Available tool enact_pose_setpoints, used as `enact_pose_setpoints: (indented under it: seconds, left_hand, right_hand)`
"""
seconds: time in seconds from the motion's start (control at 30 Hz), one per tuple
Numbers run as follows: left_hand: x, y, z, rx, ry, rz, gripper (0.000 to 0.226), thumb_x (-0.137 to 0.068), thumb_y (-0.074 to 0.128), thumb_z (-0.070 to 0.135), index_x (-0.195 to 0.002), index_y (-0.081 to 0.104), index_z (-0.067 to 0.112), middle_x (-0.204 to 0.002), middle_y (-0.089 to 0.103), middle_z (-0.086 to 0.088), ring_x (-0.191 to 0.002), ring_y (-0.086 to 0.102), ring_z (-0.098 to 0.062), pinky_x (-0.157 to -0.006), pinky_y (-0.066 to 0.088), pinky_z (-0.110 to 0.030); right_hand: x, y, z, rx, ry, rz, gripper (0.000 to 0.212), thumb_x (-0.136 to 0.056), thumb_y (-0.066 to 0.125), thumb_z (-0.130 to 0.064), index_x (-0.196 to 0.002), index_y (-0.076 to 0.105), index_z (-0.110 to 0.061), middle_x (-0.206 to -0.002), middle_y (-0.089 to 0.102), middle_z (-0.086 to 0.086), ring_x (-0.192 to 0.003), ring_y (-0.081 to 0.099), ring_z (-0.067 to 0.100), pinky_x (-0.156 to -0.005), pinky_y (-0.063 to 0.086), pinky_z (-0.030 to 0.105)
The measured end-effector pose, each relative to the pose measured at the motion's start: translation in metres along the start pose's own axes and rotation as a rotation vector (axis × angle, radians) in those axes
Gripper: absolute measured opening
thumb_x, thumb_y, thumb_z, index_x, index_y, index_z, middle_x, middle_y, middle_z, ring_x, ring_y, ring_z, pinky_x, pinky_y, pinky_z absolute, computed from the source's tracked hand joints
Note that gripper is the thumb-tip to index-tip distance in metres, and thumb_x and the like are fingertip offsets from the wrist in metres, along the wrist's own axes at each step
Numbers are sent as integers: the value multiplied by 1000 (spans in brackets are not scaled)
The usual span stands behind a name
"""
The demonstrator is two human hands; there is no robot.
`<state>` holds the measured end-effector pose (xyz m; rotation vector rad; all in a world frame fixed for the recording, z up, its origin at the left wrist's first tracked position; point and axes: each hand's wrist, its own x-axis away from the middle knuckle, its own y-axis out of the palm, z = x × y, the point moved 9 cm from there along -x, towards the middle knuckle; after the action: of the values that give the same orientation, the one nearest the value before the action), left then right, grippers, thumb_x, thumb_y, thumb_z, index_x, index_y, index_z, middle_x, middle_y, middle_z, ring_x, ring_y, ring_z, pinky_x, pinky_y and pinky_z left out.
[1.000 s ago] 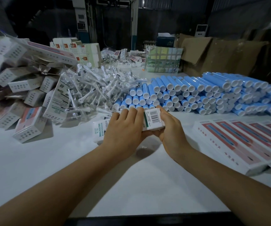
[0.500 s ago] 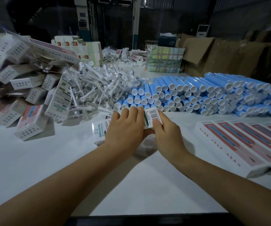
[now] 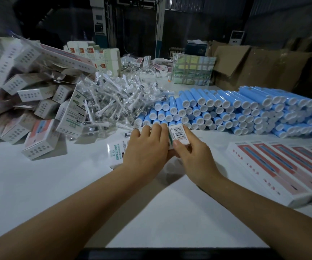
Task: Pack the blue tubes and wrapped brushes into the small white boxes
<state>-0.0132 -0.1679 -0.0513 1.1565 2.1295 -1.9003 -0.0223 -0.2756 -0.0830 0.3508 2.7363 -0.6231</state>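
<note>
A small white box (image 3: 178, 135) with a barcode end sits in both hands at the table's middle. My left hand (image 3: 147, 147) wraps over its top and left side. My right hand (image 3: 192, 154) grips its right end, thumb on the barcode flap. Just behind lies a long stack of blue tubes (image 3: 235, 111) with white caps. To the left of the tubes is a heap of wrapped brushes (image 3: 112, 102) in clear plastic. The box's inside is hidden.
A tumbled pile of small white boxes (image 3: 29, 102) fills the left. A row of flat pink-and-white boxes (image 3: 282, 166) lies at the right. Another white box (image 3: 114, 152) lies under my left wrist. Cardboard cartons (image 3: 245, 66) stand at the back.
My right hand has slid from the box's far right end onto its near end, thumb now on the barcode flap. The box has turned so the barcode faces more upward.
</note>
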Motion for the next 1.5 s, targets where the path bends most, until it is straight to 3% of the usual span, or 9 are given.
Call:
enact_pose_setpoints:
  seconds: [0.13,0.3,0.5,0.6,0.7,0.87,1.1,1.33,1.5]
  left_hand:
    - [1,-3,-1,7,6,25,79,-90,14,59,-136,43,2,-118,58,-10,-98,58,-26,-75,42,-35]
    - [-8,0,-12,164,-55,-43,95,-71,-3,74,-139,31,15,-125,48,-2,-109,51,-22,-79,37,-33]
    - [-16,-22,-48,1370,-306,150,50,-90,26,62,-103,54,22,-87,60,3,-72,60,0,-58,47,-17]
    - [-14,8,-50,2124,-593,-16,57,-92,28,62,-122,54,20,-110,67,-8,-98,66,-15,-77,54,-36]
    - [-9,23,-46,2436,-782,-14,55,-96,29,58,-126,54,18,-120,64,-12,-109,61,-28,-80,50,-44]
    - [-3,40,-31,2446,-882,-91,58,-96,33,58,-122,55,11,-118,64,-17,-106,62,-32,-84,50,-47]
    - [-1,44,-28,2366,-855,-103,48,-97,32,55,-112,57,17,-112,68,-12,-100,66,-26,-77,53,-40]
    - [-3,47,-57,2124,-747,64,52,-99,28,53,-122,56,15,-90,60,-3,-86,56,-17,-84,44,-36]
    - [-4,60,-63,2184,-700,-14,39,-82,44,59,-94,61,26,-82,66,1,-70,65,-10,-65,57,-26]
  right_hand:
    - [0,1,-1,-15,-17,-9,55,-94,55,-26,-146,36,-22,-100,54,-32,-94,59,-15,-77,51,10]
    - [-2,-1,-1,-52,1,-35,55,-97,43,-40,-150,28,-30,-99,64,-17,-87,62,1,-86,53,35]
    - [4,11,-15,-81,-88,-94,53,-89,43,-50,-136,21,-54,-115,55,-24,-95,57,-4,-82,47,18]
    - [4,14,-21,-66,-139,-114,70,-82,44,-62,-147,23,-43,-120,54,-21,-106,55,-4,-86,49,17]
    - [6,21,-27,-39,-184,-149,75,-77,48,-68,-145,25,-44,-127,46,-21,-119,49,-1,-92,52,29]
    - [3,25,-29,134,-223,-89,65,-83,49,-53,-144,34,-36,-110,41,-14,-111,47,-3,-83,42,4]
    - [3,31,-36,415,-232,-93,59,-92,43,-50,-146,27,-31,-114,37,-4,-108,43,14,-91,49,33]
    - [8,-30,-63,746,-296,-31,54,-91,43,-46,-142,35,-30,-99,33,-2,-90,37,18,-81,38,36]
    - [36,-94,0,1241,85,-163,50,-92,33,-48,-139,30,-30,-126,35,10,-116,34,30,-94,30,48]
